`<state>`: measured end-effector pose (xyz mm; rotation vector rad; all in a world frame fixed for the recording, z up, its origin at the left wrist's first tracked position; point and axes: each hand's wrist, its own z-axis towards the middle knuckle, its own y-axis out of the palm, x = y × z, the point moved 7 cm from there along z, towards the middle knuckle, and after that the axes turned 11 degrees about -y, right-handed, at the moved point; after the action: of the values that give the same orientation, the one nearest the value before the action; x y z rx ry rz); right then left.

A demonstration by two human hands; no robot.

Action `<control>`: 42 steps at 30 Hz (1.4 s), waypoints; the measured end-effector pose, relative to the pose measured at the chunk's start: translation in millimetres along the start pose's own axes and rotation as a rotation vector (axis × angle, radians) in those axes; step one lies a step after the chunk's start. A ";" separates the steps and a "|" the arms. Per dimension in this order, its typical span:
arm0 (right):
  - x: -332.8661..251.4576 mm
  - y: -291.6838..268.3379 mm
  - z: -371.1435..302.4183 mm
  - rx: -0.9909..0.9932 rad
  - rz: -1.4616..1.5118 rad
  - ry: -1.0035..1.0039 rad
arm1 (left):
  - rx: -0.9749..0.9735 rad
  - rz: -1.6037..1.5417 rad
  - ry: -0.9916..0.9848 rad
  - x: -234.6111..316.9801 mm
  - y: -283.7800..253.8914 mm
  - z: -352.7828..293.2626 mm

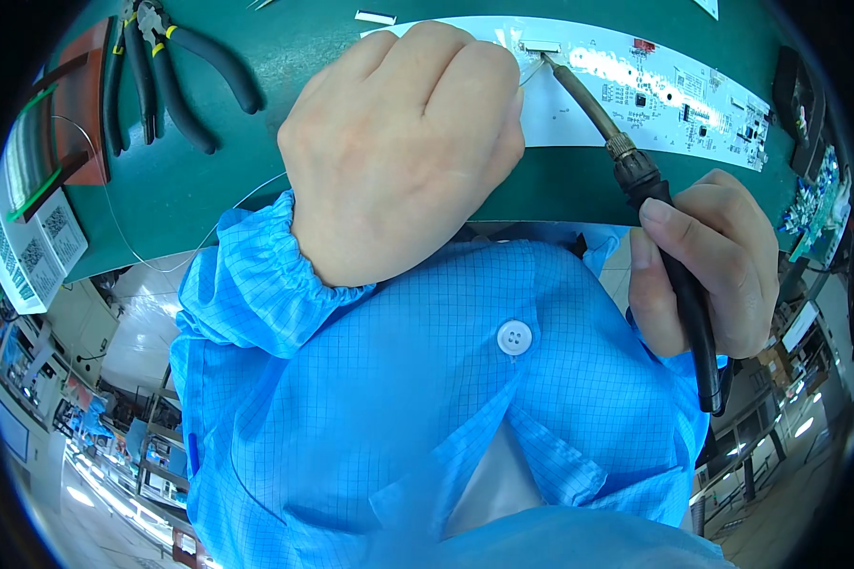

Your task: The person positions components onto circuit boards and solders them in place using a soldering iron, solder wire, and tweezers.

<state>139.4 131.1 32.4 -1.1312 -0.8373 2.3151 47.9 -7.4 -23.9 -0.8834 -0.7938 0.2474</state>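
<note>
My left hand [403, 152] is closed, knuckles up, over the left end of a long white circuit board [560, 119]. A thin solder wire [532, 74] comes out from under its fingers, and more of the wire runs behind the wrist toward a spool; the fingertips are hidden. In my right hand [721, 256] is a soldering iron [643, 175] with a black handle, slanting up and left. Its tip meets the board at the lower edge of a small white connector [541, 45], close to the wire's end. A red part [643, 45] sits farther right on the board.
Two pairs of black-handled pliers or cutters [213, 66] lie on the green mat [228, 156] at the far left. Beside them stands the solder spool [33, 156], by a white label sheet [40, 251]. Green circuit boards [821, 204] and a black object [789, 104] are at the right edge.
</note>
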 end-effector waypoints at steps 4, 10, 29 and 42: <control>-2.0 -2.1 -0.1 -0.021 0.007 -0.009 | -0.030 -0.094 -0.061 -0.6 0.0 -3.1; -1.5 -3.4 -1.4 -0.074 0.000 0.001 | -0.016 -0.170 -0.057 1.3 -1.8 1.3; 4.0 -10.8 -9.8 -0.048 0.045 0.046 | -0.015 -0.095 -0.011 -0.4 -1.7 -2.4; 82.2 -125.1 -162.0 1.039 -0.625 0.615 | -0.076 -0.109 -0.087 5.2 -3.1 5.1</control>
<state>237.4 324.8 -6.6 -0.8144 0.2445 1.3780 47.5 -3.7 -16.9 -0.9027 -0.9346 0.1613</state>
